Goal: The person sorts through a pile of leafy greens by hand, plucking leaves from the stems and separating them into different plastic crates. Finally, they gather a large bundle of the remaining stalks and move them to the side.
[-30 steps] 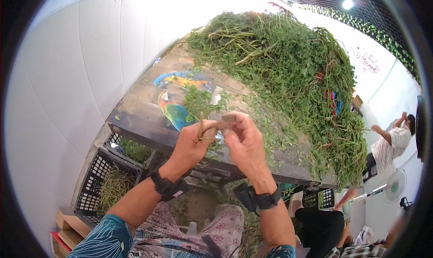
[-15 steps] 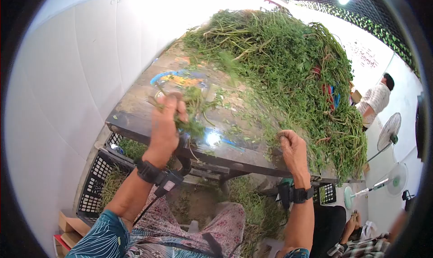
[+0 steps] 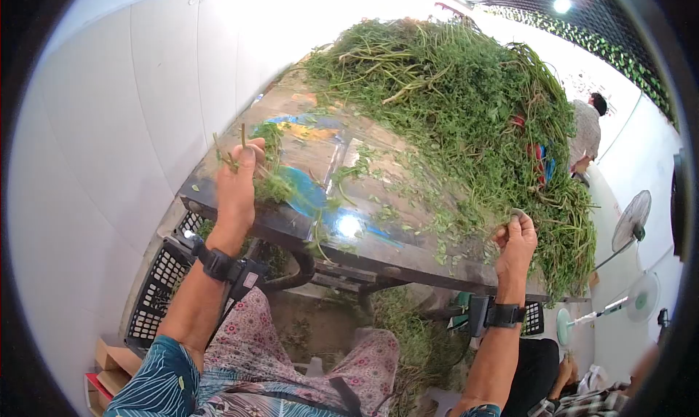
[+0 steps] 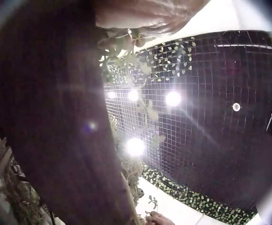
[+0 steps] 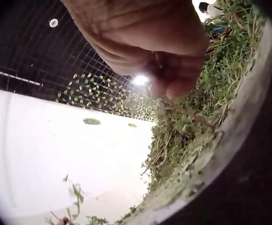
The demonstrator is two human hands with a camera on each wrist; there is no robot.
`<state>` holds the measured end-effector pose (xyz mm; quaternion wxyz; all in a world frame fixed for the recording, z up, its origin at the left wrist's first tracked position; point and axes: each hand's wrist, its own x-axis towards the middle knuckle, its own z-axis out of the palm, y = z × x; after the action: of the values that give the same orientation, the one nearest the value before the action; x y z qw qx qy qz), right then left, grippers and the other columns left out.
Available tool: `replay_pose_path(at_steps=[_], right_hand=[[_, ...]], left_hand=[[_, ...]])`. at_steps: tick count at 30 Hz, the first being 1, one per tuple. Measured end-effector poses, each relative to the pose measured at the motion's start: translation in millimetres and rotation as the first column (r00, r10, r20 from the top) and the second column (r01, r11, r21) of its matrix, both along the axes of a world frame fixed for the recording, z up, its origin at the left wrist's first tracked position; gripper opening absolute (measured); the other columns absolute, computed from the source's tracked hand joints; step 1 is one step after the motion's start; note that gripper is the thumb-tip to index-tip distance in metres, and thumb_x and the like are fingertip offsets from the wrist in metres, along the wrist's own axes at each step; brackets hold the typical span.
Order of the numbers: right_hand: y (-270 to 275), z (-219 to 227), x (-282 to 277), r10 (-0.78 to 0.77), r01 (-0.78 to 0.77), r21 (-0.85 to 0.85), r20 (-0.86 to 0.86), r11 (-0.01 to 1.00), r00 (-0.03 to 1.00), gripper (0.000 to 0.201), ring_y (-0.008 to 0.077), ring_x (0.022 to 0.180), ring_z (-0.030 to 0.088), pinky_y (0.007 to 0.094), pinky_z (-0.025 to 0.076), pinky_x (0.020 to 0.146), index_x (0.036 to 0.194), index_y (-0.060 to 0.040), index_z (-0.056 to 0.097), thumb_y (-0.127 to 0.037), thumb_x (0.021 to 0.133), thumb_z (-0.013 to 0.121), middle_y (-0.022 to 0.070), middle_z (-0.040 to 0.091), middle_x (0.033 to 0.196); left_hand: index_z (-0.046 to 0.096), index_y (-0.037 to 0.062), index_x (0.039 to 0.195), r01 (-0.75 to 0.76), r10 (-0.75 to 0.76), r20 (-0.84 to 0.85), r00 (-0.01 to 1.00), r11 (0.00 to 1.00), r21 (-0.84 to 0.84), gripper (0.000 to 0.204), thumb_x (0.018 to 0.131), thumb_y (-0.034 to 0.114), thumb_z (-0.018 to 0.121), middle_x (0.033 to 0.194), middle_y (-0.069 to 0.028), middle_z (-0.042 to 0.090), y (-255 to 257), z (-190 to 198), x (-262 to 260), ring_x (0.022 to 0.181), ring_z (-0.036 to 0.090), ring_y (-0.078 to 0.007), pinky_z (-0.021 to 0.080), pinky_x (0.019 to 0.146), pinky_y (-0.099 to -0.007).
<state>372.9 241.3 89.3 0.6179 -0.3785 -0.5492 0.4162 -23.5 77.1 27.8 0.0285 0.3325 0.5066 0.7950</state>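
Herb sprigs [image 3: 256, 171] sit in the left hand [image 3: 237, 187], whose grip is curled round a small bunch of stems and leaves at the near left corner of the surface [image 3: 240, 202]; a few thin stalks stick up above the fingers [image 3: 247, 153]. From the left wrist view, leafy stems [image 4: 143, 101] hang from the closed fingers against a mesh ceiling with lights. The right hand [image 3: 515, 244] is well apart from the left, at the near right edge of the surface, its grip pinched round a stem [image 5: 187, 115] at the fringe of the herb pile [image 3: 466, 104]; the right wrist view shows thumb and fingers [image 5: 176, 86] closed tight on that stalk. Both forearms carry dark wrist straps.

Below the surface, on the left, stand black crates [image 3: 164, 289] with green cuttings inside, and the person's patterned trousers [image 3: 313, 366] fill the foreground. On the surface itself lies a colourful printed sheet [image 3: 309, 191] scattered with loose leaves. Beyond it the herb pile heaps high across the far and right side, with something red and blue [image 3: 537, 158] half buried in it. Farther right, another person [image 3: 582, 133] stands by the wall, and two fans [image 3: 632, 220] are nearby.
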Motion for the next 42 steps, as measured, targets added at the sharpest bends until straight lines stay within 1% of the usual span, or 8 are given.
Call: replay_pose_path(at_steps=[9,19,23,27,29,34,38,42], right_hand=[[-4.5,7.5,2.8,0.219,-0.271,-0.117,-0.335,0.955,0.916,0.016,0.0111,0.063,0.055,0.0247,0.051,0.052,0.106,-0.0048,0.051,-0.009,0.092,0.047,0.0035,0.056,0.075],[-32.8,20.8,-91.8,0.316,-0.472,-0.189,-0.528,0.861,0.788,0.021,0.0164,0.08,0.06,0.0314,0.056,0.074,0.108,-0.0022,0.048,0.001,0.087,0.046,0.0084,0.054,0.094],[-39.8,23.1,-149.1,0.427,-0.602,-0.141,-0.58,0.786,0.694,0.024,0.0227,0.086,0.06,0.037,0.055,0.08,0.108,-0.0006,0.048,0.006,0.085,0.045,0.0117,0.053,0.097],[-53.6,14.0,-198.2,0.514,-0.672,-0.107,-0.56,0.733,0.65,0.021,0.0251,0.087,0.06,0.0384,0.054,0.081,0.104,0.001,0.048,0.007,0.085,0.044,0.0112,0.054,0.095],[-60.6,8.4,-214.1,0.534,-0.709,-0.116,-0.577,0.696,0.618,0.02,0.0254,0.087,0.06,0.0382,0.054,0.081,0.103,0.0009,0.048,0.007,0.085,0.044,0.0108,0.055,0.094],[-87.6,-7.1,-231.8,0.721,-0.816,-0.108,-0.412,0.568,0.556,0.017,0.024,0.086,0.061,0.0327,0.054,0.075,0.1,0.0005,0.049,0.005,0.084,0.047,0.0108,0.057,0.095],[-94.5,-14.0,-233.8,0.756,-0.749,-0.186,-0.047,0.635,0.653,0.015,0.0194,0.078,0.062,0.0292,0.053,0.072,0.097,0.0029,0.052,0.003,0.084,0.046,0.011,0.059,0.093],[-89.6,-24.9,-236.9,0.713,-0.712,-0.146,0.329,0.687,0.62,0.016,0.0139,0.07,0.061,0.0256,0.05,0.063,0.093,0.0047,0.056,0.0,0.081,0.048,0.0128,0.062,0.086]], left_hand=[[0.054,0.0019,0.094,0.424,-0.434,0.179,0.883,0.901,0.091,0.023,0.091,0.024,0.053,0.066,-0.0021,0.053,-13.3,5.6,7.1,0.058,0.054,-0.0112,0.046,0.057,-0.0252],[0.058,0.0015,0.092,0.375,-0.39,-0.045,0.92,0.907,-0.189,0.014,0.086,0.015,0.058,0.066,-0.0005,0.054,-17.5,8.9,18.2,0.055,0.051,-0.0067,0.043,0.052,-0.0216],[0.059,0.0021,0.088,0.385,-0.414,-0.058,0.908,0.883,-0.269,0.017,0.084,0.019,0.062,0.065,0.0012,0.054,-21.1,13.7,20.9,0.055,0.05,-0.0056,0.042,0.051,-0.0212],[0.06,0.0027,0.085,0.331,-0.426,-0.293,0.856,0.887,-0.323,0.019,0.085,0.021,0.062,0.064,0.0011,0.053,-22.9,13.4,17.2,0.055,0.05,-0.0056,0.04,0.05,-0.0224],[0.062,0.0012,0.093,0.408,-0.505,-0.218,0.835,0.835,-0.37,0.03,0.091,0.03,0.052,0.064,-0.0011,0.055,-24.9,15.9,18.1,0.055,0.05,-0.0076,0.042,0.054,-0.0239],[0.061,0.0016,0.098,0.516,-0.552,-0.055,0.832,0.806,-0.291,0.037,0.092,0.035,0.047,0.073,-0.0011,0.059,-26.9,28.9,21.2,0.06,0.051,-0.0083,0.042,0.056,-0.0236],[0.058,0.0011,0.104,0.556,-0.56,0.043,0.827,0.805,-0.206,0.037,0.092,0.034,0.046,0.081,-0.0019,0.062,-24.6,28.7,19.9,0.063,0.051,-0.0079,0.042,0.058,-0.0226],[0.057,0.0037,0.098,0.58,-0.585,0.045,0.81,0.787,-0.209,0.027,0.091,0.028,0.05,0.084,-0.0031,0.062,-22.8,25.4,14.8,0.065,0.05,-0.0068,0.042,0.058,-0.0219]])
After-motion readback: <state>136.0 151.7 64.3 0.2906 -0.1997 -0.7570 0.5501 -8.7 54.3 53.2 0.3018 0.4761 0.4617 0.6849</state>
